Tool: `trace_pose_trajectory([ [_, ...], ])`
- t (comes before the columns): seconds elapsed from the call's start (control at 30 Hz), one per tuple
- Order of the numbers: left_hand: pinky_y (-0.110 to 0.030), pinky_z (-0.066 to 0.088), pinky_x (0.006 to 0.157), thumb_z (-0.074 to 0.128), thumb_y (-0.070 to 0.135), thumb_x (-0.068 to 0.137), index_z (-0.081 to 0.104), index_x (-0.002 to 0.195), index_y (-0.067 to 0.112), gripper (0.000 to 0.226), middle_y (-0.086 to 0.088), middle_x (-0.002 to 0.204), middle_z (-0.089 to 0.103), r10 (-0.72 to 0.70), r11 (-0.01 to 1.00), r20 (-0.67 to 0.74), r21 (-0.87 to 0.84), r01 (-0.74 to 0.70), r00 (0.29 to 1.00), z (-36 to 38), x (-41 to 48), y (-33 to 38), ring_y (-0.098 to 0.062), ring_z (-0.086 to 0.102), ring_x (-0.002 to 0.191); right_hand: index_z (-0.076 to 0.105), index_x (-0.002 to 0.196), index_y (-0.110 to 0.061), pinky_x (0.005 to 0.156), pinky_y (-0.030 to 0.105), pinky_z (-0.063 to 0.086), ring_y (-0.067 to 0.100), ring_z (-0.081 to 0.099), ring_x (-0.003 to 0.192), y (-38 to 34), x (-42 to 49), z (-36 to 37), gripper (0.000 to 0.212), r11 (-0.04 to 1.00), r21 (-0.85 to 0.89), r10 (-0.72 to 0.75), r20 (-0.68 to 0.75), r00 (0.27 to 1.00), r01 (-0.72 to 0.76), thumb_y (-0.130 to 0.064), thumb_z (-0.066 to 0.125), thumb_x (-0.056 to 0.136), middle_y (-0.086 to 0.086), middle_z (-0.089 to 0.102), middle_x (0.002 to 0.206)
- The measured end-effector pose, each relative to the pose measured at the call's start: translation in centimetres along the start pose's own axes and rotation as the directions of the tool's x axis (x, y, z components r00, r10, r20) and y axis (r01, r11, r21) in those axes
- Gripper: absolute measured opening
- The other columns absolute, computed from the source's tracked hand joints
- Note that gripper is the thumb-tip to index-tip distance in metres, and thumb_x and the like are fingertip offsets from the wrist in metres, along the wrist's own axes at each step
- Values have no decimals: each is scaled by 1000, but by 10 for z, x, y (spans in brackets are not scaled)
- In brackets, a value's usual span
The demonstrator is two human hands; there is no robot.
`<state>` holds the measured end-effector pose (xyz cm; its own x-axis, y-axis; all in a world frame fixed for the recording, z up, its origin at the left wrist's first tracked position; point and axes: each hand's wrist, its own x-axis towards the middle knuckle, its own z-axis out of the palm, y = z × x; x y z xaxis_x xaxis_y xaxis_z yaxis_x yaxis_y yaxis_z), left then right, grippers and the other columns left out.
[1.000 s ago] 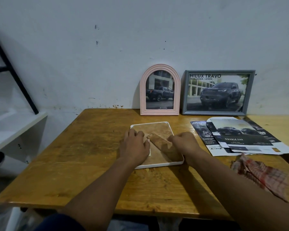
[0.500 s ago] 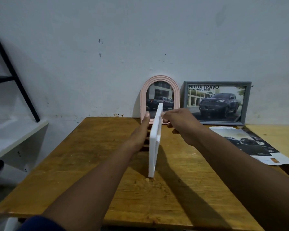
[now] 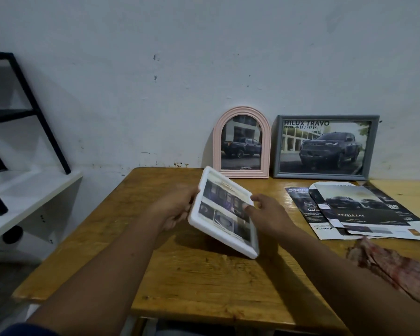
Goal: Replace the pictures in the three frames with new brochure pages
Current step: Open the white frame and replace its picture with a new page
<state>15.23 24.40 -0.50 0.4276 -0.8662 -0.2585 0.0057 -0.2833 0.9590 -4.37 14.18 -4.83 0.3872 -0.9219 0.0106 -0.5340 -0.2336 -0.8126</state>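
White frame [image 3: 193,218] sits between the two hands, tilted with its front up towards the person. Its near right corner is low over the table [image 3: 204,287], touching the wood or just above it; I cannot tell which. A brochure page of small photo panels shows in it. The left hand [image 3: 175,212] grips the frame's left edge, with its fingers tucked behind the back. The right hand [image 3: 264,214] is curled and pinches the right edge, fingertips [image 3: 249,207] on the front rim; blur hides finer detail.

Beyond the right hand, the pink arched frame [image 3: 242,174] and the grey frame [image 3: 325,176] lean on the wall side by side, each holding a truck picture. To the right of the right hand lie loose brochure pages [image 3: 364,209], overlapping. Beside the right forearm lies a red checked cloth [image 3: 393,267].

This looks to be the last frame, already filled, so the step in hand is probably checking it and standing it up. Fingertips belong on the rim, not the front pane, to avoid smudges. The page should lie square and flat in the opening. The left fingers should support the backing so it cannot slip. It should go down beyond the left hand, beside the pink arched frame, bottom edge first, then lean back gently so it does not slide.
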Motion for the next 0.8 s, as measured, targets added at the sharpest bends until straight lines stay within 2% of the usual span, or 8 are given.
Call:
trace_pose_trajectory([
  [0.07,-25,55,50,48,16,105,67,114,4,24,-8,81,78,-45,998,-4,37,45,999,0,-3,-15,-18,76,67,46,146,-20,71,27,49,21,56,111,13,-3,8,49,997,-79,-11,-3,1000,11,-34,55,100,9,52,141],
  [0.13,-27,54,52,48,16,105,68,114,4,25,-8,83,78,-88,994,9,72,87,996,2,-4,-30,-19,75,69,45,146,-19,93,39,49,27,52,120,21,-5,12,48,986,-161,-46,-8,999,44,-35,52,101,11,51,140],
  [0.23,-27,44,46,54,21,103,72,103,5,25,-5,72,72,-54,940,-32,336,61,998,4,-1,-46,-12,58,52,41,147,-18,103,47,43,30,49,126,23,-5,10,49,972,-225,-65,3,998,64,-36,48,102,12,50,139],
  [0.33,-30,45,53,66,30,96,72,82,7,27,-8,68,69,116,726,-51,686,-50,992,7,4,-46,-12,55,54,38,147,-20,104,52,39,30,49,127,25,-1,5,49,949,-304,-79,37,996,86,-36,46,102,7,53,140],
  [0.47,-38,58,64,66,36,93,62,70,20,28,2,67,65,251,550,-49,829,-101,967,15,8,-51,-15,63,63,40,144,-21,103,50,35,27,52,124,29,-2,0,43,930,-353,-80,82,993,104,-36,43,103,2,57,136],
  [0.53,-38,57,65,62,40,94,59,76,24,24,5,75,64,361,505,-82,855,-121,929,19,8,-62,-15,63,70,43,140,-20,104,50,34,25,50,125,32,-6,2,40,913,-383,-109,98,989,139,-35,42,104,1,54,138],
  [0.63,-41,57,75,50,43,98,64,108,24,25,4,101,66,473,438,-72,884,-164,878,23,8,-78,-16,62,90,44,136,-20,109,53,33,21,46,131,40,-11,8,38,882,-424,-157,146,977,205,-39,40,103,0,45,143],
  [0.8,-43,47,102,41,40,106,51,143,18,44,-2,141,56,383,445,-8,878,-177,924,36,0,-78,-23,51,127,38,141,-20,114,55,31,26,26,148,39,-21,4,44,880,-425,-154,169,973,213,-44,34,104,7,30,159],
])
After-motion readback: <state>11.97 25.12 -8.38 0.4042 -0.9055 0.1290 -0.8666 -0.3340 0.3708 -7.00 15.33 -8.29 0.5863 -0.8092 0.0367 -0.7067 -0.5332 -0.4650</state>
